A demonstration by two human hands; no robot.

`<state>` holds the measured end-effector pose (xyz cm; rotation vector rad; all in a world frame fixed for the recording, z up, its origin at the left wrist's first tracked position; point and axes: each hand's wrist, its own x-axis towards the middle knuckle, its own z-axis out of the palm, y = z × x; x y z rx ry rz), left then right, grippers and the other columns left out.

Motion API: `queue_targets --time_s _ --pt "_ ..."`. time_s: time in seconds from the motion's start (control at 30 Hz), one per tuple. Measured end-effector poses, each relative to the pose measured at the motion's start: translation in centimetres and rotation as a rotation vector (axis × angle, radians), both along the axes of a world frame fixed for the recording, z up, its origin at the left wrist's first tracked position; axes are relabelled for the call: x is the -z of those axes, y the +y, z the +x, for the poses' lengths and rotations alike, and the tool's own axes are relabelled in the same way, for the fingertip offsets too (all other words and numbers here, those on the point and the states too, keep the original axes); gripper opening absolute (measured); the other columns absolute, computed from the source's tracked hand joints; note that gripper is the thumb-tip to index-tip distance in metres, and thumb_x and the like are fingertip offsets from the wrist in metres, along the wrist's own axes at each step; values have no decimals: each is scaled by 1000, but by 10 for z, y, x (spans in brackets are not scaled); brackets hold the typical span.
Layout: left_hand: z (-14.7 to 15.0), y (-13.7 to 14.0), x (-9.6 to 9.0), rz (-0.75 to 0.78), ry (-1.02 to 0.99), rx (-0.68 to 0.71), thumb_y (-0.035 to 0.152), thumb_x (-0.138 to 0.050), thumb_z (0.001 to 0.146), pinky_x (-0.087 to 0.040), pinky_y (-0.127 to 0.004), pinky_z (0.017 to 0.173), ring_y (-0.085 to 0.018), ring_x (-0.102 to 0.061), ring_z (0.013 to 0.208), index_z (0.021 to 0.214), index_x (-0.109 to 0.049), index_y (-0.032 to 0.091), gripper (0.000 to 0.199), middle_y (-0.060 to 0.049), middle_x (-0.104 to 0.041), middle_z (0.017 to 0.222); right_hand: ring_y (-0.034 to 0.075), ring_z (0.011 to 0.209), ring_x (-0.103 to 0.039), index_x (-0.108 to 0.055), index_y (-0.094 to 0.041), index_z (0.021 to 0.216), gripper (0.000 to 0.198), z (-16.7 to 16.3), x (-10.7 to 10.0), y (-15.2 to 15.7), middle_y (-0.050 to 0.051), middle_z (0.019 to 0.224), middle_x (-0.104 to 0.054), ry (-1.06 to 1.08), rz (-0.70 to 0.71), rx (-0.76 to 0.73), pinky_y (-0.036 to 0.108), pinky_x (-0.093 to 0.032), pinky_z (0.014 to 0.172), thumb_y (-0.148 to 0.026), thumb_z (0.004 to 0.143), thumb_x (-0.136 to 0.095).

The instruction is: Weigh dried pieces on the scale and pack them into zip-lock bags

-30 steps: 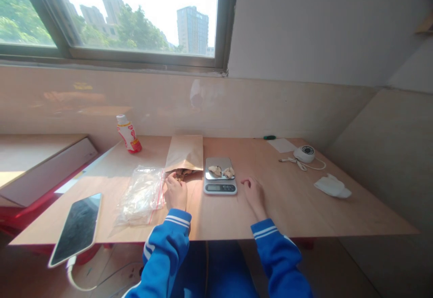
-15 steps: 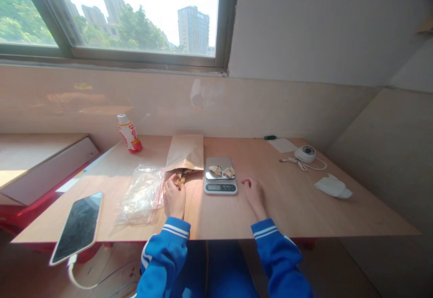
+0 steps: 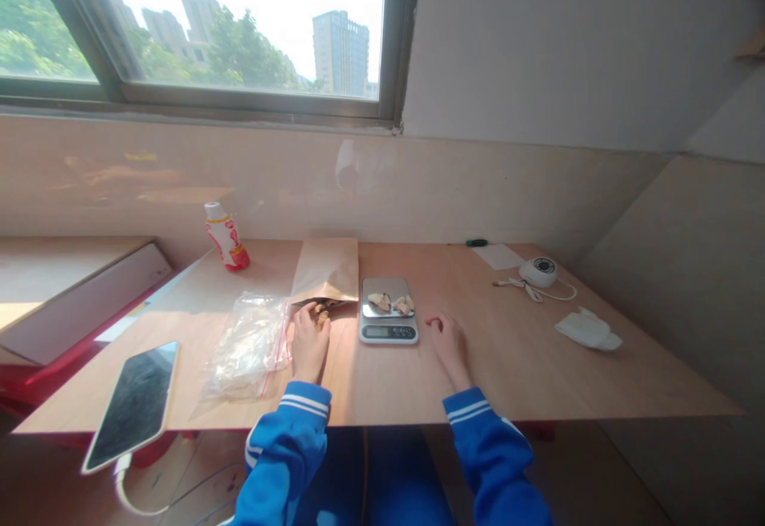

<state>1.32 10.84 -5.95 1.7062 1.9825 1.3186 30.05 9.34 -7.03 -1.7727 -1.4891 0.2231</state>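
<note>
My left hand (image 3: 309,344) is at the mouth of a brown paper bag (image 3: 327,264), its fingers closed round dried mushroom pieces (image 3: 322,317); the hand partly hides them. More dark pieces show just inside the bag's opening. Right of the bag stands a kitchen scale (image 3: 390,335) with a steel plate and a small display. Two clusters of pale dried mushrooms (image 3: 379,301) lie on that plate. On the tabletop beside the scale rests my right hand (image 3: 448,346), fingers curled in with nothing visible in them.
A clear zip bag (image 3: 248,347) lies left of my left hand. Farther left are a plugged-in phone (image 3: 131,402) overhanging the edge and a red-white bottle (image 3: 227,239). To the right are a white camera (image 3: 539,271) with cable, a crumpled tissue (image 3: 589,330), paper (image 3: 497,257) and a screwdriver (image 3: 476,243).
My left hand has shifted slightly, its fingers closing further round the pieces at the bag's mouth. My right hand and the pieces on the scale stay put.
</note>
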Motion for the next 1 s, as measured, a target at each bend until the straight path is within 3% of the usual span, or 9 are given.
queue_targets --time_s 0.17,0.3,0.4,0.63,0.87,1.0 --pt "2 -9 -4 27 -78 58 28 -55 77 -52 -39 83 -21 -57 100 119 -42 21 44 -8 -46 114 19 81 -59 -63 -19 75 28 0 -1 -1 5 84 -68 4 6 -1 28 -42 73 -21 80 -35" --pt "3 -16 -3 79 -166 203 31 -56 77 -55 -35 74 -17 -57 90 117 -43 20 44 -7 -45 109 19 81 -59 -63 -19 75 28 0 -2 -2 5 84 -68 6 -1 0 28 -42 73 -20 80 -35" --pt "3 -20 -2 33 -172 306 30 -53 79 -55 -34 72 -16 -57 84 111 -48 20 33 -5 -47 101 19 81 -59 -63 -19 75 29 0 -2 -2 5 84 -68 -2 0 0 28 -42 74 -20 80 -35" --pt "0 -28 -4 44 -204 234 25 -53 77 -56 -36 70 -14 -57 75 115 -48 19 38 -7 -48 112 19 82 -59 -63 -19 74 28 1 0 -1 5 84 -68 2 5 -1 28 -42 74 -20 80 -36" --pt "-3 -42 -28 97 -408 35 30 -57 78 -52 -36 84 -15 -60 85 110 -50 20 35 -9 -52 115 19 82 -59 -63 -19 75 28 0 0 -1 5 84 -68 -17 3 1 28 -41 74 -20 80 -36" --pt "15 -23 -47 155 -575 129 34 -60 77 -52 -34 83 -17 -62 92 105 -51 17 34 -9 -59 109 19 82 -59 -64 -19 75 29 1 0 0 5 84 -69 -30 0 5 28 -41 73 -20 80 -36"
